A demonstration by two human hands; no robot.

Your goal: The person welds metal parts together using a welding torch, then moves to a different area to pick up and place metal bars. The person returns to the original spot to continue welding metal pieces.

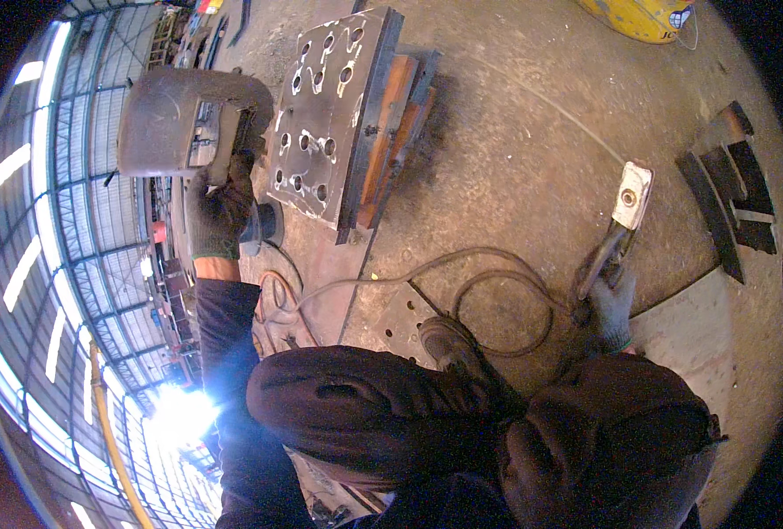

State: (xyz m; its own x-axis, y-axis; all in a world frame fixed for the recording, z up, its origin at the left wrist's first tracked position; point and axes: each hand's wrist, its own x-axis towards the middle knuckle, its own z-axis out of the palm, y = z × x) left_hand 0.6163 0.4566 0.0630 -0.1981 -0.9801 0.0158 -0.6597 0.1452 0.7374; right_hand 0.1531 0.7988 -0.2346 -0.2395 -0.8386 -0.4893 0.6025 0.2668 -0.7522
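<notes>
My left hand (pixel 219 212), in a dark work glove, is raised at the upper left with its fingers closed round the inner side of a worn grey hand-held welding shield (pixel 158 123). A small window is set in the shield. Low on the right, my gloved right hand (pixel 614 304) grips the dark handle of an electrode holder (pixel 631 196), whose pale head is scuffed and bears a round screw. From that head a thin welding rod (pixel 577 122) stretches far out to the upper left. My fingers are partly hidden on both hands.
A thick steel plate (pixel 325 115) with several round holes rests on stacked metal ahead. Cable (pixel 506 348) loops over the floor by my shoe (pixel 449 342) and a smaller holed plate (pixel 400 319). Dark curved steel pieces (pixel 722 176) lie right; a yellow container (pixel 630 19) stands far off.
</notes>
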